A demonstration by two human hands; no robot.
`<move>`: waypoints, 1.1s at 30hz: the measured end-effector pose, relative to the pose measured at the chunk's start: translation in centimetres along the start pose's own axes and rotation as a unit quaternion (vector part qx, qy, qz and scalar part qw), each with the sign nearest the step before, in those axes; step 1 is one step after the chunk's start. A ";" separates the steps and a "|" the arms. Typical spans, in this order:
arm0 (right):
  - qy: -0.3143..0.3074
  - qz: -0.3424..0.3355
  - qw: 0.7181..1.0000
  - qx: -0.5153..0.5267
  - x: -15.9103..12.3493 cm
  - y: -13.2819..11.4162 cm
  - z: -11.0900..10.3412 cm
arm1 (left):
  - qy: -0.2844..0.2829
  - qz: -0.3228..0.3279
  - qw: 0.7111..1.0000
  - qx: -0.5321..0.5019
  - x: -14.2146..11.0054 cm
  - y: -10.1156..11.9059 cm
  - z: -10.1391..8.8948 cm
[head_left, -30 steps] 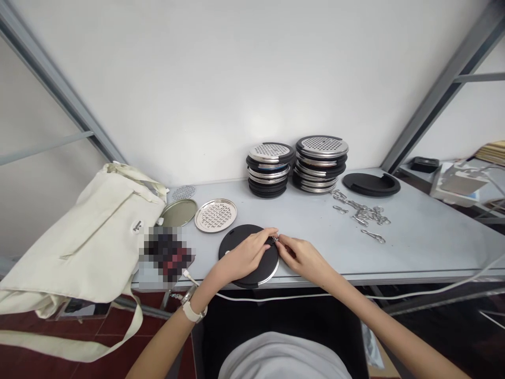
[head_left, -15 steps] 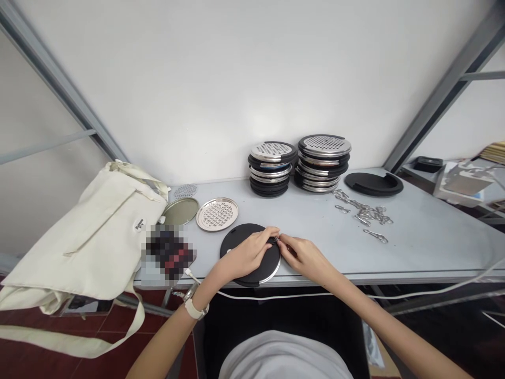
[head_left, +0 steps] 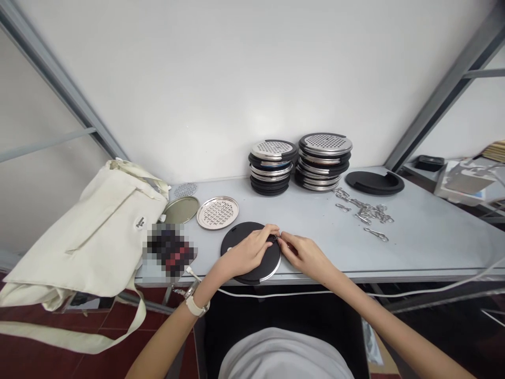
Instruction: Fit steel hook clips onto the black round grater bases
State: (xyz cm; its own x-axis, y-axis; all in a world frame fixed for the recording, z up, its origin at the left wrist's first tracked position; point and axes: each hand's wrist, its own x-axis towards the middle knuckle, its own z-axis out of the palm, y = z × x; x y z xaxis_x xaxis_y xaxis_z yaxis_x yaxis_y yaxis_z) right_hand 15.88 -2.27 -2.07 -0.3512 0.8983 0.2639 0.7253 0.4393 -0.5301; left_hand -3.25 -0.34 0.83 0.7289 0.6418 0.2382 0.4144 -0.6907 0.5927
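Observation:
A black round disc (head_left: 240,238) with a silver rim along its lower right lies flat near the table's front edge. My left hand (head_left: 250,251) rests across it from the left, fingers bent and pressed together at the disc's right edge, gripping there. Against that same edge, the thumb and fingertips of my right hand (head_left: 300,251) are pinched on a small shiny metal clip, mostly hidden between the two hands. Loose metal clips (head_left: 369,211) lie in a pile farther right, with a single spring clip (head_left: 376,234) nearer to me.
Two stacks of round grater discs, a left stack (head_left: 272,169) and a right stack (head_left: 324,163), stand by the wall. A black ring-like holder (head_left: 374,182), a grater plate (head_left: 218,213), an olive lid (head_left: 181,209) and a cream bag (head_left: 87,231) surround the work. A white cable (head_left: 315,293) crosses the front.
Both hands stay at the disc's right edge with only slight finger movement. The disc keeps its place on the table.

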 end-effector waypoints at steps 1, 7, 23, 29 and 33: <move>0.000 0.002 1.000 -0.003 0.0 0.0 0.0 | 0.000 0.002 1.000 0.001 0.0 0.0 0.0; -0.005 0.014 1.000 -0.006 -0.1 -0.3 0.1 | -0.004 0.001 1.000 0.004 0.1 -0.1 0.0; 0.019 0.043 0.998 -0.038 -0.4 -0.9 0.7 | 0.001 0.005 1.000 -0.008 0.0 -0.2 0.1; 0.027 0.023 0.998 -0.049 -0.5 -0.5 0.9 | 0.008 0.005 1.000 -0.011 0.0 0.0 0.0; 0.027 0.010 0.997 -0.071 -0.5 -0.3 1.1 | 0.009 0.000 1.000 -0.008 -0.1 0.3 -0.1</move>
State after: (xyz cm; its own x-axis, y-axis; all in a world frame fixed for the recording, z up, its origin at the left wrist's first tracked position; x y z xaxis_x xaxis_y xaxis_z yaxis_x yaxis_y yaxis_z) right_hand 15.21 -2.86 -2.89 -0.3058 0.9040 0.2988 0.8097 0.4120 -0.4178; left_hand -3.31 -0.57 1.05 0.7186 0.6480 0.2522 0.4053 -0.6850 0.6054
